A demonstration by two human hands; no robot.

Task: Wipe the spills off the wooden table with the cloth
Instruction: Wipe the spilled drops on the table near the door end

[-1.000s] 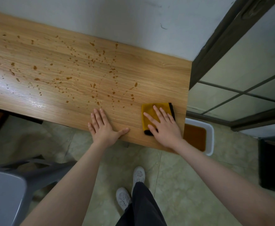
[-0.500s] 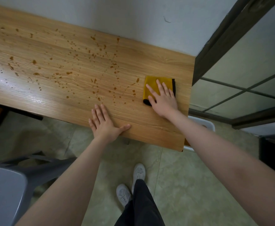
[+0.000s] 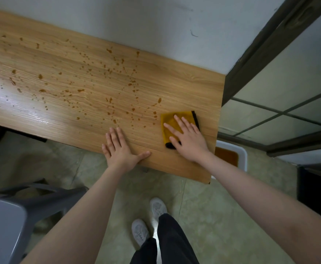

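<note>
1 yellow cloth point(image 3: 172, 122) lies under the flat, open right hand point(image 3: 189, 141); the left hand point(image 3: 120, 151) rests open on the table point(image 3: 175, 88), 1 near-edge spot among countless brown spills point(image 3: 110, 101).

You had soft, even daylight, moderately dim. A broad white glare lay on the table point(image 3: 28, 111) at the left, washing out the grain there. Shadows under the hands were faint. The wide lens bent the table's edges and the door frame point(image 3: 270, 42). Your forearms near the bottom looked stretched and soft.
</note>
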